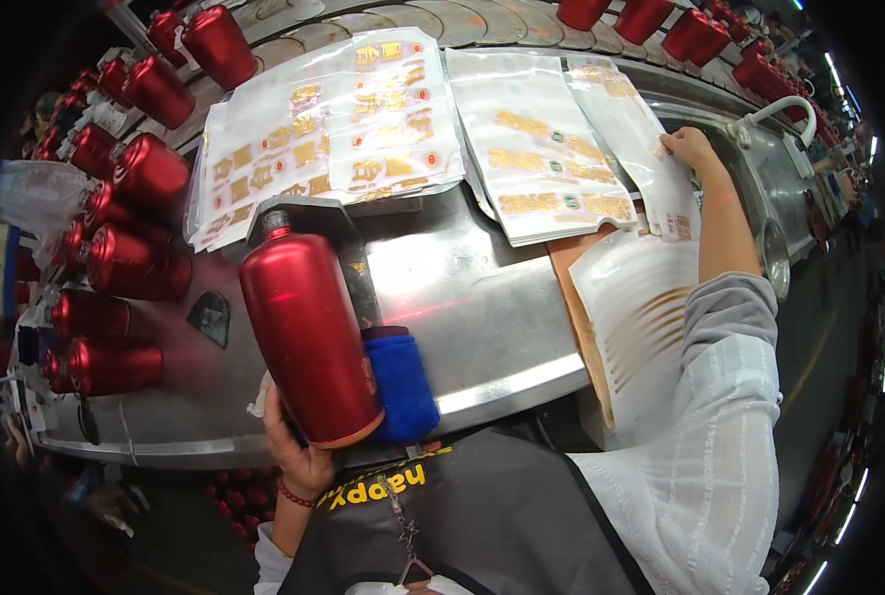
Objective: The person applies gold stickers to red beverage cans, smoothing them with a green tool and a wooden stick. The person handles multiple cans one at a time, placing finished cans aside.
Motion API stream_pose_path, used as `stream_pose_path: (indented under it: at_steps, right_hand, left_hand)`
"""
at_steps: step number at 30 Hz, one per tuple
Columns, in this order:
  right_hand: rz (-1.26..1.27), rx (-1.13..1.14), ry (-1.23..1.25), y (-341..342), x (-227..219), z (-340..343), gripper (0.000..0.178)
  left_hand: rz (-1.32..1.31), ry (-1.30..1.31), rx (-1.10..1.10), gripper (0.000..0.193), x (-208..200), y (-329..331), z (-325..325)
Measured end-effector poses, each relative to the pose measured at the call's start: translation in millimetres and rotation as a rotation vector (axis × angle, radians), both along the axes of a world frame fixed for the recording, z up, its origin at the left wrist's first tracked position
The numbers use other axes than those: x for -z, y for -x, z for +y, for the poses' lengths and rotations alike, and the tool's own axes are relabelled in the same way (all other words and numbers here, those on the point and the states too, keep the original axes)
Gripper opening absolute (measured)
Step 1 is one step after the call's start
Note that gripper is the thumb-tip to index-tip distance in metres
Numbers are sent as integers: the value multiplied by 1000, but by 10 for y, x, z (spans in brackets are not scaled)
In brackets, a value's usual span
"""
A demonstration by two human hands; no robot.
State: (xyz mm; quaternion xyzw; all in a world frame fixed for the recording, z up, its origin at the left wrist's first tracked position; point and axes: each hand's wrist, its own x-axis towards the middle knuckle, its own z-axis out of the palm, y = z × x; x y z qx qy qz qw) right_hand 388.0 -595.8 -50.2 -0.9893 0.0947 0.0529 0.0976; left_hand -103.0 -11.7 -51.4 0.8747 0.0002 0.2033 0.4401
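Observation:
A glossy red bottle (303,327) lies tilted at the near side of the metal bench, its base toward me and its dark neck on a grey metal rest (313,207). My left hand (298,451) is closed round the lower side of the bottle, with a bit of white tissue (260,397) by its fingers. At the right, my right hand (691,149) pinches the edge of a narrow white decal sheet (626,124). A blue cloth pad (400,387) stands right beside the bottle. Under my right forearm, another sheet (631,297) shows brown curved strokes.
Stacks of decal sheets with gold characters (328,129) and gold strips (541,149) cover the back of the bench. Several red bottles (140,260) crowd the left. A slatted conveyor (482,25) carries more bottles behind. A sink with a white tap (781,111) is at right.

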Motion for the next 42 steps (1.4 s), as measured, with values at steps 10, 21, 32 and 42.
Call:
stream_pose_path:
  at_steps: [10,21,32,42]
  right_hand:
    - [-506,-376,167,29,-341,529,13]
    - [-249,-23,-71,10,161,-259,21]
    - [-50,-282,-353,-144,-187,1311,25]
    - [-589,-810,33,402,-653,1881,13]
  left_hand:
    - [12,-19,-38,88,-50,4,-25]
    - [3,-25,-1,86,54,28,35]
    - [-26,-46,-4,76,-36,-9,3]
    - [-24,-361,-19,95,-473,-260,-15]
